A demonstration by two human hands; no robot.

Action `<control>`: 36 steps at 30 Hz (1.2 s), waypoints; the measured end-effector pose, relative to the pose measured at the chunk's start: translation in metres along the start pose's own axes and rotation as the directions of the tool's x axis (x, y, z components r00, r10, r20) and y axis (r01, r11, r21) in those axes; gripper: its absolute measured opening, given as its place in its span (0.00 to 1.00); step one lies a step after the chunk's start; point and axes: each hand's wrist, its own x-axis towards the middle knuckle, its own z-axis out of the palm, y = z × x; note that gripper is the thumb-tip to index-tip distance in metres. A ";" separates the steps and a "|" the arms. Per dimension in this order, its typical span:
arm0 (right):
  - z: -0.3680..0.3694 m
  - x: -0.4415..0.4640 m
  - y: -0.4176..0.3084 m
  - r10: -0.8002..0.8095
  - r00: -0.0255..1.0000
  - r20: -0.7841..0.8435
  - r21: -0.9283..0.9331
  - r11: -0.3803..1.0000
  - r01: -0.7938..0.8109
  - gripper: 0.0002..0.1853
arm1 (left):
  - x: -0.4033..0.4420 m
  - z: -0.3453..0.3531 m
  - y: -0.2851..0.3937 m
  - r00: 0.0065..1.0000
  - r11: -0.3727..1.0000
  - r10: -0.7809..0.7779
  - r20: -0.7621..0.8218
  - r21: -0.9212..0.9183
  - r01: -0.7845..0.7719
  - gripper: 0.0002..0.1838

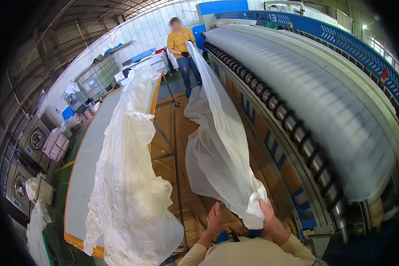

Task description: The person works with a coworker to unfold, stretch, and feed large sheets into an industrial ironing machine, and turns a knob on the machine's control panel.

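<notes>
A long white sheet (224,133) hangs between me and a person (180,42) in a yellow top, who holds its far end. Its near corner is bunched in my right hand (270,217), whose fingers are closed on it. To the left of the sheet, my left hand (216,220) is raised with its fingers apart and nothing in it. A heap of white cloth (128,177) lies along the table on the left and hangs over its right edge.
A large ironing machine (306,88) with a spiral-wrapped roller (281,114) runs along the right. The table (86,164) has an orange edge. Washing machines (20,186) and a pink cart (56,144) stand far left. Brown cloth (181,177) covers the floor.
</notes>
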 end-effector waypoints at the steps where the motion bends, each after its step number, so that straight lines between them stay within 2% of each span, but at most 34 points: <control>1: 0.003 -0.002 -0.001 -0.043 0.994 0.097 0.045 0.998 0.039 0.15 | -0.002 0.008 -0.001 1.000 1.000 -0.017 0.010 -0.013 0.017 0.23; 4: -0.004 -0.014 -0.007 -0.082 0.957 0.277 0.103 0.993 0.056 0.15 | 0.008 0.042 -0.010 0.995 0.993 -0.080 0.059 -0.078 0.085 0.19; 7: -0.028 -0.011 -0.021 -0.149 0.957 0.248 0.155 0.982 0.112 0.17 | 0.036 0.080 -0.028 0.970 0.966 -0.157 0.188 -0.173 0.190 0.17; 9: -0.055 -0.002 -0.031 -0.200 0.966 0.163 0.182 0.968 0.170 0.18 | 0.048 0.074 -0.027 0.972 0.937 -0.156 0.175 -0.287 0.201 0.15; 11: -0.086 0.012 -0.040 -0.240 0.968 0.068 0.179 0.958 0.224 0.19 | 0.049 0.013 0.011 0.993 0.883 -0.106 0.044 -0.455 0.115 0.11; 12: -0.101 0.019 -0.043 -0.252 0.967 0.031 0.161 0.956 0.244 0.20 | 0.047 -0.031 0.035 0.992 0.805 -0.078 -0.094 -0.593 0.007 0.09; 13: -0.116 0.022 -0.043 -0.246 0.969 0.000 0.116 0.963 0.245 0.20 | 0.048 -0.067 0.053 0.989 0.852 -0.104 -0.106 -0.523 0.033 0.09; 14: -0.131 0.026 -0.040 -0.233 0.972 -0.026 0.034 0.972 0.234 0.21 | 0.045 -0.102 0.072 0.984 0.891 -0.135 -0.118 -0.449 0.069 0.09; 15: -0.142 0.031 -0.036 -0.211 0.977 -0.043 -0.077 0.975 0.207 0.22 | 0.042 -0.136 0.095 0.972 0.863 -0.137 -0.192 -0.505 0.022 0.09; 16: -0.140 0.030 -0.034 -0.167 0.982 -0.091 -0.296 0.946 0.134 0.20 | 0.039 -0.164 0.115 0.954 0.831 -0.141 -0.264 -0.555 -0.031 0.10; 17: -0.139 0.029 -0.032 -0.123 0.983 -0.139 -0.494 0.868 0.039 0.19 | 0.039 -0.184 0.129 0.952 0.834 -0.148 -0.269 -0.551 -0.026 0.10; 18: -0.139 0.027 -0.030 -0.097 0.962 -0.257 -0.801 0.578 -0.156 0.16 | 0.039 -0.199 0.142 0.905 0.871 0.066 -0.420 -0.418 -0.258 0.10; 19: -0.157 0.034 -0.013 -0.091 0.963 -0.252 -0.804 0.574 -0.155 0.16 | 0.039 -0.205 0.147 0.799 0.848 0.284 -0.531 -0.250 -0.467 0.09; 20: -0.185 0.047 0.016 -0.019 0.974 -0.227 -0.903 0.379 -0.203 0.15 | 0.037 -0.203 0.146 0.798 0.851 0.281 -0.534 -0.247 -0.464 0.09; 21: -0.203 0.050 0.037 0.058 0.974 -0.218 -0.960 0.165 -0.225 0.15 | 0.032 -0.200 0.142 0.807 0.799 0.301 -0.509 -0.327 -0.505 0.09; 22: -0.199 0.043 0.051 0.087 0.994 -0.073 -0.884 0.456 -0.105 0.13 | 0.026 -0.196 0.139 0.813 0.740 0.322 -0.484 -0.407 -0.535 0.09; 23: -0.190 0.040 0.065 0.068 0.995 0.075 -0.709 0.705 0.006 0.11 | 0.025 -0.195 0.139 0.815 0.709 0.332 -0.475 -0.444 -0.548 0.10; 24: -0.183 0.038 0.077 0.074 0.994 0.079 -0.710 0.705 0.004 0.11 | 0.025 -0.193 0.140 0.816 0.677 0.342 -0.466 -0.480 -0.558 0.10; 25: -0.175 0.036 0.087 0.203 0.978 -0.051 -0.417 0.885 -0.206 0.10 | 0.028 -0.192 0.145 0.815 0.664 0.335 -0.472 -0.496 -0.560 0.11; 26: -0.172 0.036 0.095 0.361 0.924 -0.124 -0.052 0.928 -0.369 0.11 | 0.033 -0.192 0.148 0.812 0.649 0.333 -0.479 -0.508 -0.566 0.11; 28: -0.176 0.040 0.112 0.377 0.914 -0.148 -0.029 0.922 -0.385 0.12 | 0.036 -0.190 0.149 0.806 0.639 0.334 -0.489 -0.511 -0.575 0.12; 31: -0.192 0.039 0.133 0.409 0.886 -0.217 0.013 0.909 -0.416 0.14 | 0.026 -0.179 0.141 0.854 0.797 0.250 -0.456 -0.404 -0.449 0.11; 32: -0.204 0.037 0.131 0.376 0.912 -0.164 0.036 0.926 -0.375 0.14 | 0.021 -0.174 0.133 0.854 0.798 0.247 -0.457 -0.404 -0.447 0.11; 33: -0.216 0.037 0.126 0.336 0.935 -0.111 0.061 0.942 -0.331 0.14 | 0.016 -0.165 0.120 0.893 0.595 -0.088 -0.441 -0.742 -0.308 0.13; 34: -0.229 0.036 0.122 0.295 0.954 -0.058 0.088 0.953 -0.289 0.14 | 0.010 -0.156 0.106 0.880 0.248 -0.383 -0.281 -0.949 -0.195 0.14; 35: -0.245 0.034 0.120 0.297 0.953 -0.055 0.087 0.953 -0.292 0.14 | 0.004 -0.148 0.093 0.817 -0.164 -0.576 -0.014 -0.978 -0.132 0.16; 36: -0.261 0.032 0.118 0.178 0.983 -0.044 -0.083 0.980 -0.182 0.10 | -0.001 -0.144 0.082 0.816 -0.160 -0.578 -0.019 -0.978 -0.136 0.16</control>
